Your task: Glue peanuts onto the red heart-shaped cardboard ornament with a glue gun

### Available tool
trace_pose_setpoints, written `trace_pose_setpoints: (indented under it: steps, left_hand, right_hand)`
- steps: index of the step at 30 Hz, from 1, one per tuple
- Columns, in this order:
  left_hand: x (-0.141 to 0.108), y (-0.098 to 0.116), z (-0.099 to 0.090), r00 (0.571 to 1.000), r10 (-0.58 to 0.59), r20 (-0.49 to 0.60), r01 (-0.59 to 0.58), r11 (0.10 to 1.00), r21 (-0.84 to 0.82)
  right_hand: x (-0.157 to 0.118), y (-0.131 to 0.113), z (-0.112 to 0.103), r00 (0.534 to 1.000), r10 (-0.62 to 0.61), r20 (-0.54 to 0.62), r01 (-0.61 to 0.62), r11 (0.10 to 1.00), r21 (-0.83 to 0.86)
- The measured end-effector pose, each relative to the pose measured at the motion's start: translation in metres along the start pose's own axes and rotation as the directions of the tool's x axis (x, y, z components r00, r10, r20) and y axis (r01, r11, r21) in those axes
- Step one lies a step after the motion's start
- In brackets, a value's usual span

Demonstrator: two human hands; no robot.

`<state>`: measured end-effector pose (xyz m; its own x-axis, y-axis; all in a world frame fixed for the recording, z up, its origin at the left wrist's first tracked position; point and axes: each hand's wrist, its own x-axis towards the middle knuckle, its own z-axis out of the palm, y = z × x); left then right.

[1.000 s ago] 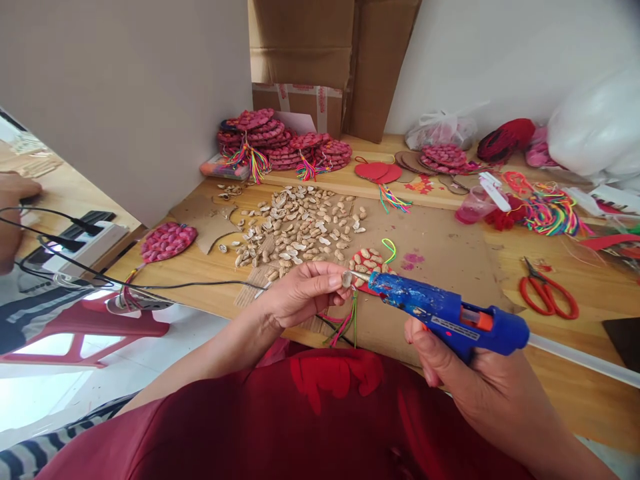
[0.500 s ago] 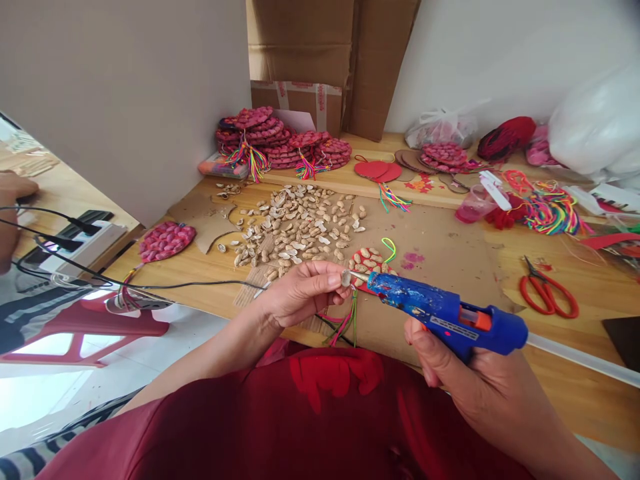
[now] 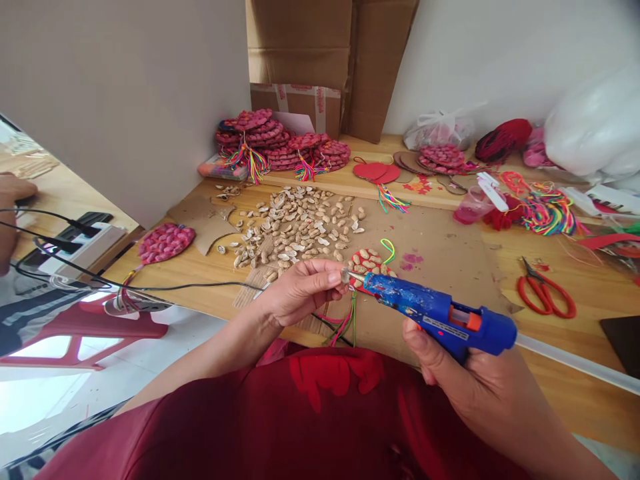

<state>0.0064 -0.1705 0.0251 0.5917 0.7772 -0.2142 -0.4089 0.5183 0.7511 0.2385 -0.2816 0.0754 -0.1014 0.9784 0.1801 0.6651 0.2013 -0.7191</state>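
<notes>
Between the thumb and fingers of my left hand (image 3: 305, 290) is a peanut shell half (image 3: 345, 275), its hollow facing right. My right hand (image 3: 460, 373) is wrapped round the handle of a blue glue gun (image 3: 425, 308), whose metal nozzle meets the shell. A white glue stick (image 3: 575, 362) juts from the gun's back end. Behind and below the nozzle lies a red disc (image 3: 356, 260) partly covered with peanut shells, with a green loop at its top and coloured cords hanging toward me. The gun hides part of the disc.
A heap of peanut shells (image 3: 300, 223) spreads over the cardboard (image 3: 440, 247). Red-handled scissors (image 3: 545, 293) lie at right. Finished pink discs (image 3: 250, 140) are stacked at the back; another pink disc (image 3: 167, 243) lies left. A black cable crosses from the power strip (image 3: 85, 250).
The glue gun and my right hand have shifted slightly left. My left hand still pinches the shell at the nozzle, nearly unmoved.
</notes>
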Motion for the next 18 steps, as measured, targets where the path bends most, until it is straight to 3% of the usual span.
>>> trace_pose_setpoints:
  steps: [7,18]
  left_hand:
    - [-0.0002,0.0036,0.0032,0.997,0.059,-0.042,-0.059,0.998,0.003]
    - [0.0017,0.0042,0.0075,0.998,0.058,-0.014,-0.058,0.998,-0.025]
  right_hand:
    - [-0.0006,-0.0009,-0.0001,1.0,0.008,-0.008,-0.008,1.0,-0.013]
    - [-0.0041,-0.0005,0.0009,1.0,-0.002,0.023,0.001,0.999,0.048]
